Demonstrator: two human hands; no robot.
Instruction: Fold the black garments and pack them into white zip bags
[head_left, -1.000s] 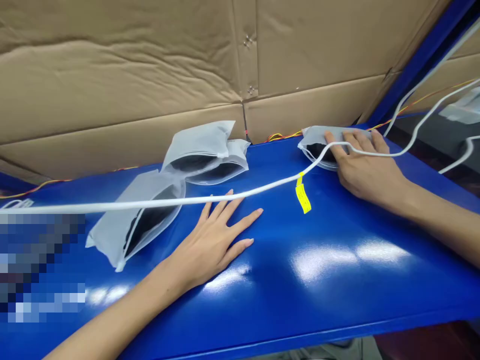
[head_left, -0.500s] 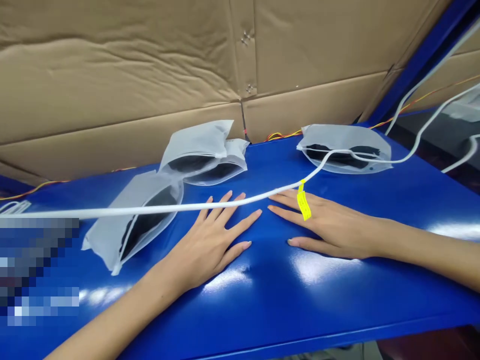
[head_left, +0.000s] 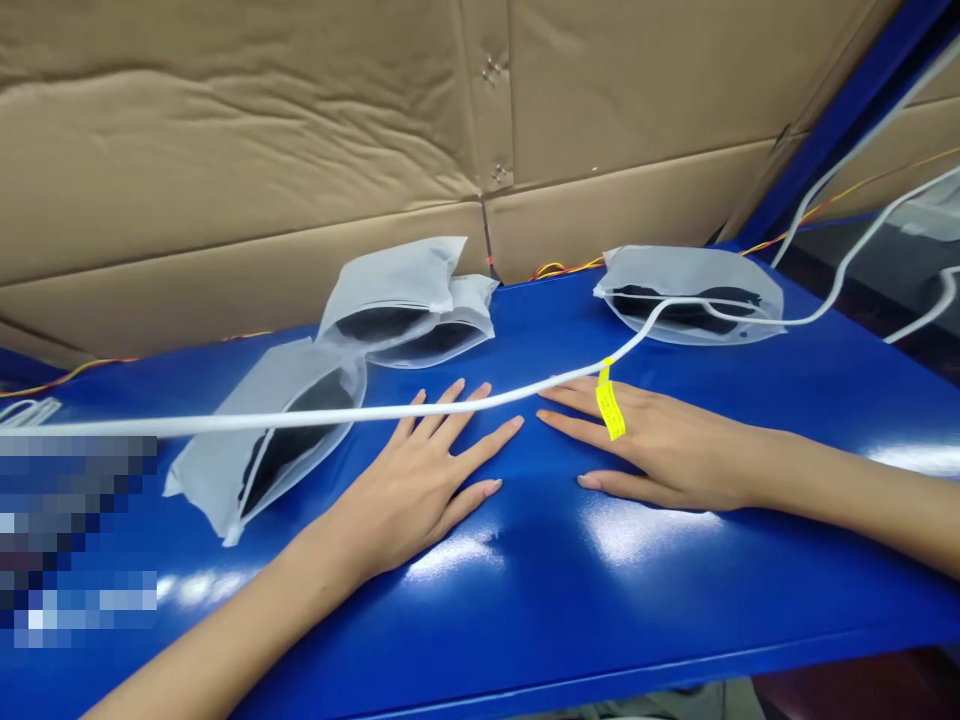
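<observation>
My left hand [head_left: 409,490] lies flat on the blue tabletop [head_left: 525,620], fingers spread, holding nothing. Opposite it, my right hand [head_left: 667,440] also rests flat with its fingers apart. A white cable [head_left: 420,408] crosses the view in front of the fingers of both hands. From it a yellow tag [head_left: 610,410] hangs over my right hand. Nearest to my left hand is a frosted zip bag [head_left: 240,410] with something dark inside. Behind it, two more frosted bags [head_left: 397,275] overlap, their mouths gaping. Beyond my right hand lies another frosted bag [head_left: 675,268], also with dark contents.
Brown cardboard [head_left: 300,120] forms a wall behind the table. Red and yellow wires [head_left: 559,270] run along its foot. White cables [head_left: 847,250] hang at the right beside a blue post [head_left: 825,130]. A pixelated patch covers the left edge.
</observation>
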